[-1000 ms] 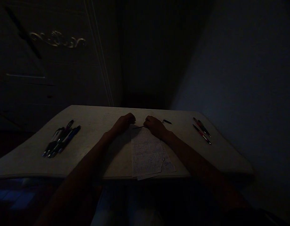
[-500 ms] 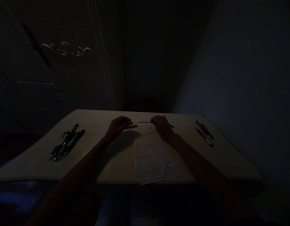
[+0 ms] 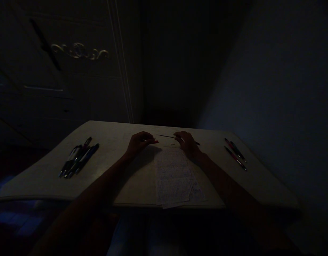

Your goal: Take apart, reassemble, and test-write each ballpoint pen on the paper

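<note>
In the dim head view, my left hand (image 3: 139,143) is closed at the table's far middle, with a short red piece (image 3: 156,142), perhaps part of a pen, poking out past the fingertips. Opposite it, my right hand (image 3: 187,143) has its thumb and fingers around a thin dark rod (image 3: 166,136) that looks like a pen refill. A dark tip (image 3: 197,143) shows beyond that hand; whether it belongs to the same rod I cannot tell. Between the hands lies a tiny pale piece (image 3: 172,144). Sheets of paper covered with handwriting (image 3: 171,177) lie just nearer.
Several pens (image 3: 78,160) lie bunched on the left of the pale table (image 3: 113,131). On the right are a few more pens (image 3: 235,153). A dark cabinet with a scrolled ornament (image 3: 80,51) stands behind on the left, and a wall (image 3: 281,89) rises at the right.
The whole view has shifted slightly. My left hand has come a little nearer the right and covers more of the red piece. The thin rod now slants more.
</note>
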Demonstrator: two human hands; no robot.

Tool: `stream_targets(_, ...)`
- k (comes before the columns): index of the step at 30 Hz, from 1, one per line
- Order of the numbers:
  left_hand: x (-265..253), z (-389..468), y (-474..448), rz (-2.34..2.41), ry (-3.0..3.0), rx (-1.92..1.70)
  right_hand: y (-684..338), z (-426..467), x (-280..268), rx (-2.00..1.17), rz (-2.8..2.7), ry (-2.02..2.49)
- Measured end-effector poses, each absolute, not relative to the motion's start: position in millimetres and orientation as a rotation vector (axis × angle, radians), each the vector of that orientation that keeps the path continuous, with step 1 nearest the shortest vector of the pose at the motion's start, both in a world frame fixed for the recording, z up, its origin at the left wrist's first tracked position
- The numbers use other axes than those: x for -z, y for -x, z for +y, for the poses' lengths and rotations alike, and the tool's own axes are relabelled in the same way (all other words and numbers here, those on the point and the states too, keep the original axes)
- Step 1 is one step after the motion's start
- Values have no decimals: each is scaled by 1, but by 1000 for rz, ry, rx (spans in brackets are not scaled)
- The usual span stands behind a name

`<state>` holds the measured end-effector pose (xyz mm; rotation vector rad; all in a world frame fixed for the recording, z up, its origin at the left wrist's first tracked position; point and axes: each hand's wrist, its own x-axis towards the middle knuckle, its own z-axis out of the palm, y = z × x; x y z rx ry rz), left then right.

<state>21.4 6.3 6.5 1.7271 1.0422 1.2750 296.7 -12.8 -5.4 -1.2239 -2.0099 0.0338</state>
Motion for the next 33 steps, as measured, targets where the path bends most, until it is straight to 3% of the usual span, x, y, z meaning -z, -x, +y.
stream_targets(15, 12, 18, -29, 1095, -1959, -1298, -295, -12, 6, -576, -1571, 1150)
stream_targets(33, 14, 27, -40, 1059, -2019, -1267, -298, -4, 18, -571, -1532, 1212)
